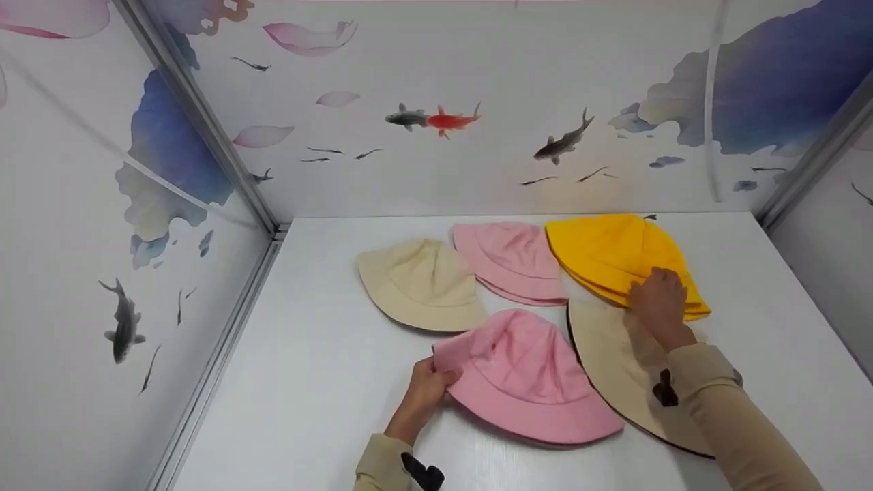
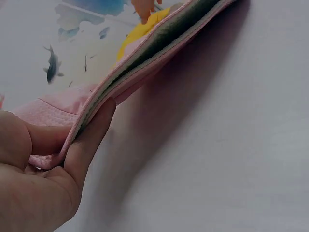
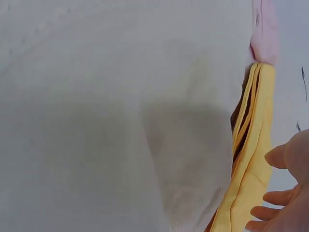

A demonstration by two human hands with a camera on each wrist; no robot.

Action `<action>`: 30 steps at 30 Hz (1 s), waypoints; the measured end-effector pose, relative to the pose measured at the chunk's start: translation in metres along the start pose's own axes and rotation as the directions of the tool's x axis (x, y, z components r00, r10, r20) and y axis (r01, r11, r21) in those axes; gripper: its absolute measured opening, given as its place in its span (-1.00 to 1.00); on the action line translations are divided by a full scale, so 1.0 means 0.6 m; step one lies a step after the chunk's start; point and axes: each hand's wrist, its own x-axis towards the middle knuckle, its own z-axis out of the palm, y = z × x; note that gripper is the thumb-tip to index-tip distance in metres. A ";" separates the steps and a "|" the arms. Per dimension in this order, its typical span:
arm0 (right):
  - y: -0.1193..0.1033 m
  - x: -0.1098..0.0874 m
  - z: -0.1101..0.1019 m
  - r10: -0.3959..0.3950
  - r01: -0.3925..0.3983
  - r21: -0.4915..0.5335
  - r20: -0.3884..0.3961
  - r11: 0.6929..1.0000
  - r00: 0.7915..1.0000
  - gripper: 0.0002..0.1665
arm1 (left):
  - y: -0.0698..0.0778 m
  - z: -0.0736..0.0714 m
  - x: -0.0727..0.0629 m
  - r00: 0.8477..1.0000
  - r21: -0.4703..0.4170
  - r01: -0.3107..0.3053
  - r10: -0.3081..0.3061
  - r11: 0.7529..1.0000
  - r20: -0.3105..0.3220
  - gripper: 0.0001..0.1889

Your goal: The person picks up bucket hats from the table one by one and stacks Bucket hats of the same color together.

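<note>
My left hand [image 1: 424,387] pinches the left end of the brim of the front pink bucket hat [image 1: 525,382]. In the left wrist view, thumb and fingers grip the edge of this folded hat [image 2: 63,104], its dark lining showing along the opening. My right hand [image 1: 660,303] is over the brim of a yellow bucket hat [image 1: 607,252] at the back right. The right wrist view has its fingers loosely extended beside the yellow folded layers [image 3: 251,169], holding nothing. Under the right forearm lies a larger-looking beige hat [image 1: 607,354], partly covered by the arm.
Another beige hat [image 1: 423,283] lies at the left of the group, beside a second pink hat [image 1: 515,256] near the back wall. All lie on a white table [image 1: 293,368]. Printed panels [image 1: 436,54] with fish and petals enclose the back and sides.
</note>
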 end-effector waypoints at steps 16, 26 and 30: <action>-0.087 -0.117 0.077 -0.460 0.439 0.373 -0.036 0.817 0.887 -0.75 | 0.028 -0.007 -0.026 0.997 -0.353 0.059 -0.035 0.934 0.074 -0.59; -0.123 -0.157 0.096 -0.301 0.008 0.504 0.503 0.864 0.810 -0.35 | 0.058 -0.002 -0.033 0.994 -0.419 0.020 0.028 0.908 0.108 -0.73; -0.128 -0.163 0.101 -0.280 -0.049 0.479 0.591 0.876 0.757 -0.29 | 0.062 -0.004 -0.030 0.997 -0.459 -0.015 0.051 0.888 0.065 -0.73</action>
